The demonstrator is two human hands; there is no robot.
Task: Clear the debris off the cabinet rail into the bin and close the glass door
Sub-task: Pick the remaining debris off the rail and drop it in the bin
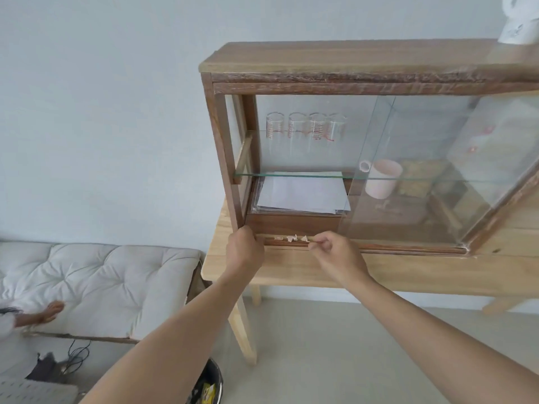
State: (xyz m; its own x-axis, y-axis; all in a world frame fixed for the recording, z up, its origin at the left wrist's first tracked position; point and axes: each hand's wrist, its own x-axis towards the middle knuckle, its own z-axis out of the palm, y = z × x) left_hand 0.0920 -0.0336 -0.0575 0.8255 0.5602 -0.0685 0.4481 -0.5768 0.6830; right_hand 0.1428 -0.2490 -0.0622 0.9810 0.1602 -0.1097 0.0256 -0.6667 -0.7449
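A dark wooden cabinet (221, 147) stands on a light wooden table (408, 272). Its sliding glass door (414, 170) is pushed to the right, leaving the left half open. Small pale scraps of debris (291, 238) lie on the bottom rail (285, 243) at the open side. My left hand (244, 252) is curled at the rail's left end, by the cabinet post. My right hand (335, 253) is at the rail just right of the scraps, with thumb and finger pinched together; whether a scrap is in the pinch is too small to tell. A black bin (208, 383) sits on the floor below.
Inside the cabinet are several measuring glasses (306, 126) on a glass shelf (291, 175), a stack of papers (303, 193) and a pink mug (382, 179). A grey cushioned bench (102, 281) stands at the left, where another person's hand (49, 312) rests. A white object (519, 21) sits on the cabinet top.
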